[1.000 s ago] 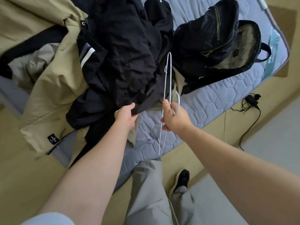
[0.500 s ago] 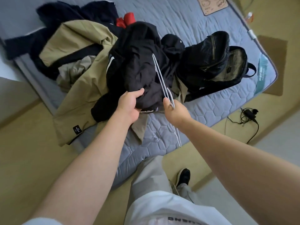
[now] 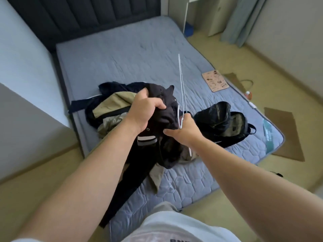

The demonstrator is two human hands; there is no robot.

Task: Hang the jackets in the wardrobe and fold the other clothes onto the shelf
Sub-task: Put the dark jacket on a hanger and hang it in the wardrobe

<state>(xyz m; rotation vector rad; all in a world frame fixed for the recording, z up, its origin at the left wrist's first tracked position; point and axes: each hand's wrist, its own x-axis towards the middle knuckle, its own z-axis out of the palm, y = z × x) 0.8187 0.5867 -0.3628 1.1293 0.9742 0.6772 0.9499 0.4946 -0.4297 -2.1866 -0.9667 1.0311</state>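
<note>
Black backpack [image 3: 220,117] gapes open at three o'clock; left hand [image 3: 145,111] grips black jacket [image 3: 167,102], right hand [image 3: 187,130] pinches white wire hanger [image 3: 181,88].

Black jacket [image 3: 162,109], white-striped cuff; white hanger [image 3: 181,88]; blue-grey mattress [image 3: 125,55].

Black jacket [image 3: 166,151] with 1 white-striped cuff hangs bunched above the mattress's [image 3: 131,58] left edge; white wire hanger [image 3: 182,88] stands tilted just beside it.
</note>
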